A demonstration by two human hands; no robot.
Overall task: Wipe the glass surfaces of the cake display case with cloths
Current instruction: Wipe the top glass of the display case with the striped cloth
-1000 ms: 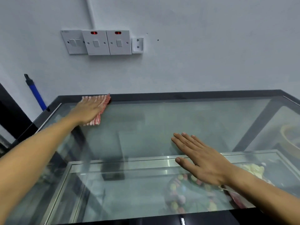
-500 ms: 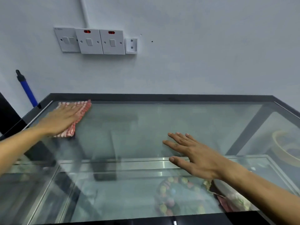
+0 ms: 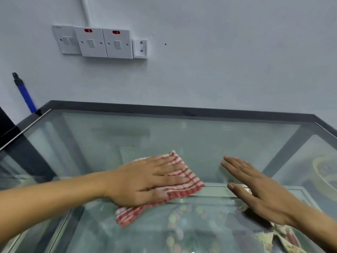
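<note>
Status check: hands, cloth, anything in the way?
Left hand flat on checked cloth, mid glass top. Right hand flat on bare glass beside it. Nothing blocking.

Your left hand [image 3: 144, 181] swept the cloth [image 3: 175, 181] from the glass top's far left corner to the middle, near your right hand [image 3: 255, 189].

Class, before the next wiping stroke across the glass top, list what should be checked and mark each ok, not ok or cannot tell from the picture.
1. Left hand flat on the red-and-white cloth: ok.
2. Cloth lying against the glass top: ok.
3. Right hand clear of the cloth's path to the right: not ok, it lies flat just beside the cloth.
4. Far strip of glass toward the black frame free of objects: ok.
5. Glass already wiped clean: cannot tell.
</note>
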